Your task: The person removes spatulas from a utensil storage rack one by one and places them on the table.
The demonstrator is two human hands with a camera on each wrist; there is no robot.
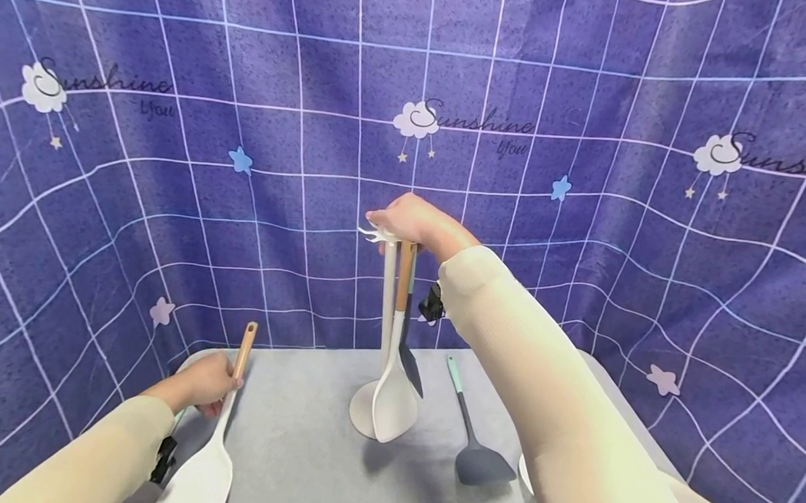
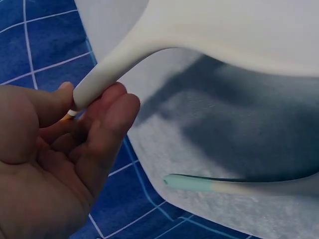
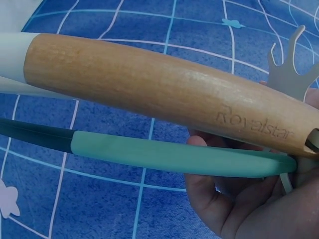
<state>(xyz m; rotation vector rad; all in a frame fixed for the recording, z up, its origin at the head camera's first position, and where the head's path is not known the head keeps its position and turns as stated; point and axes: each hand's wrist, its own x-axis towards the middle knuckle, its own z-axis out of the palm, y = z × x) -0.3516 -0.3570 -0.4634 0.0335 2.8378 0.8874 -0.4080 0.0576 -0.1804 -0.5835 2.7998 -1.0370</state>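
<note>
R sleeve (image 1: pixel 553 399) closest; R hand (image 1: pixel 410 218) gripping rack top (image 1: pixel 380 235), spoon (image 1: pixel 395 413) blw; L hand (image 1: pixel 206 382) pinching wht turner (image 1: pixel 221 427), blade (image 1: pixel 198 476) nearer

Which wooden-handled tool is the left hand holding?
The white tool at far left, in the left hand; the other wooden-handled one hangs from the stand.

– The brown handle (image 3: pixel 164 89) across the right wrist view's upper half?
– Wood by its grain, smooth, faintly glossy. The mint handle (image 3: pixel 174 155) below looks like matt plastic.
– And the backdrop (image 1: pixel 326 147) filling the head view's top?
– Creased cloth; the grey tabletop (image 1: pixel 296 414), lower centre, looks matt.
</note>
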